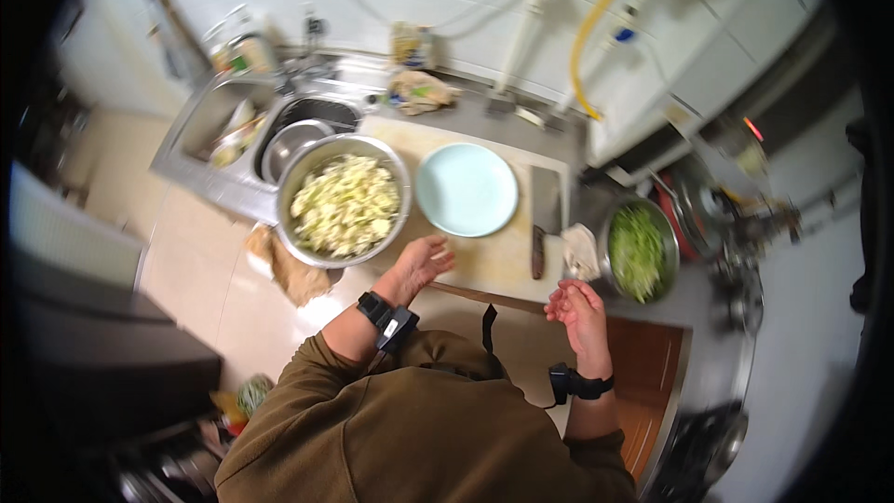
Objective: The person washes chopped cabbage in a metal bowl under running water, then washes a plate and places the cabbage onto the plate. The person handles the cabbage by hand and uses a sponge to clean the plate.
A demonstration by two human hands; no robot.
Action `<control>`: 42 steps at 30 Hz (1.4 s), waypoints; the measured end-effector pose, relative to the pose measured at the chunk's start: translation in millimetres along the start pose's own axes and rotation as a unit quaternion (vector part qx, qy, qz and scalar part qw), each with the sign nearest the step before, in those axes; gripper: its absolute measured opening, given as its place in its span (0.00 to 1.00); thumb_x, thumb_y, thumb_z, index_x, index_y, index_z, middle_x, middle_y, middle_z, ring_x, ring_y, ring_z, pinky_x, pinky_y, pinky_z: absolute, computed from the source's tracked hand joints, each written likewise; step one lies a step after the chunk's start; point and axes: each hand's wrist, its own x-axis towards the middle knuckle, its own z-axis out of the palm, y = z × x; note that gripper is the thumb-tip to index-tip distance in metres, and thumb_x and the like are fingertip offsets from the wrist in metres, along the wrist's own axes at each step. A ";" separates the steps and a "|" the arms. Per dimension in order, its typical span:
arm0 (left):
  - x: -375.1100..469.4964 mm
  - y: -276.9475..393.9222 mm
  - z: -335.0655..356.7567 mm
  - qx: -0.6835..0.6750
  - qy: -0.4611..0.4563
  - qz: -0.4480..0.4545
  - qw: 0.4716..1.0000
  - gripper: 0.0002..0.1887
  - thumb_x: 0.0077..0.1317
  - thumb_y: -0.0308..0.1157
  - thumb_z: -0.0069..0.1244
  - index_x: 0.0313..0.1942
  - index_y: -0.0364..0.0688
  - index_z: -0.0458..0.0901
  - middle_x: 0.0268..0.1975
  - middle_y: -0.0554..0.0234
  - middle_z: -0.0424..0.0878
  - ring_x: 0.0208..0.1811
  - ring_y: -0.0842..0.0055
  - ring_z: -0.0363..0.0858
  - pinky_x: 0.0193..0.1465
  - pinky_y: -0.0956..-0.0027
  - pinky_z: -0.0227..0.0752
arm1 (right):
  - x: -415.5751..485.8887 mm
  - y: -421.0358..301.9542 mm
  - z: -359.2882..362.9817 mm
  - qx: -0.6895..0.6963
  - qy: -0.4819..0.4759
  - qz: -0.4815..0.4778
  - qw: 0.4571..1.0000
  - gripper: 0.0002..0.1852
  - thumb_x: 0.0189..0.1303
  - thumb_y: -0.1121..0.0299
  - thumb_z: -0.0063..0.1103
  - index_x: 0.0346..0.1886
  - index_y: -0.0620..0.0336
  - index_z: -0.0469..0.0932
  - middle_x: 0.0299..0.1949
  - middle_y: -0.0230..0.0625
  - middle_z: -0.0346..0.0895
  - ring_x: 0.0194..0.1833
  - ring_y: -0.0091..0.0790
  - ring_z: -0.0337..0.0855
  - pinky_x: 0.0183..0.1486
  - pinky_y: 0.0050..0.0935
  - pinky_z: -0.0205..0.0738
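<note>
My left hand (423, 267) hovers by the near rim of a pale blue plate (466, 188), with nothing in its loosely bent fingers. The plate lies on a large cutting board (489, 269). Left of it, a steel bowl (404, 220) full of chopped pale yellow-green vegetable (343, 206) overlaps the board's edge and the sink. My right hand (580, 314) is off the board's near right corner, half curled, and no object shows in it. Closest to that hand are a crumpled pale cloth (581, 251) and a cleaver (545, 195), whose dark handle points towards me.
A second steel bowl (675, 251) of shredded green vegetable (635, 251) stands at right, beside a red pot (674, 213). The double sink (202, 133) holds a smaller metal bowl (297, 143). Behind the board are a crumpled bag (421, 92), pipes (524, 35) and a yellow hose (594, 21).
</note>
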 end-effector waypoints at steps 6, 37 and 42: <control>-129.2 56.7 -39.0 0.025 -0.063 0.153 0.986 0.20 0.64 0.34 0.49 0.56 0.41 0.70 0.58 0.61 0.68 0.60 0.61 0.68 0.60 0.51 0.66 | 34.1 -57.3 66.3 0.021 -0.191 0.100 0.976 0.16 0.67 0.67 0.47 0.55 0.64 0.69 0.46 0.44 0.74 0.45 0.41 0.79 0.44 0.40 0.77; 26.6 231.0 -119.7 0.277 -0.009 0.076 0.958 0.33 0.57 0.30 0.61 0.60 0.47 0.60 0.47 0.56 0.76 0.45 0.71 0.79 0.42 0.66 0.79 | 249.7 126.8 321.2 -0.229 -0.141 0.214 0.939 0.43 0.49 0.67 0.71 0.63 0.65 0.51 0.55 0.44 0.68 0.53 0.34 0.73 0.51 0.29 0.73; 3.4 228.8 -116.1 0.347 -0.066 0.163 0.921 0.33 0.54 0.26 0.61 0.58 0.46 0.62 0.49 0.59 0.74 0.47 0.74 0.76 0.47 0.70 0.75 | 244.5 145.1 307.5 -0.279 -0.127 0.116 0.945 0.42 0.41 0.66 0.72 0.59 0.64 0.58 0.55 0.48 0.66 0.55 0.41 0.71 0.55 0.34 0.69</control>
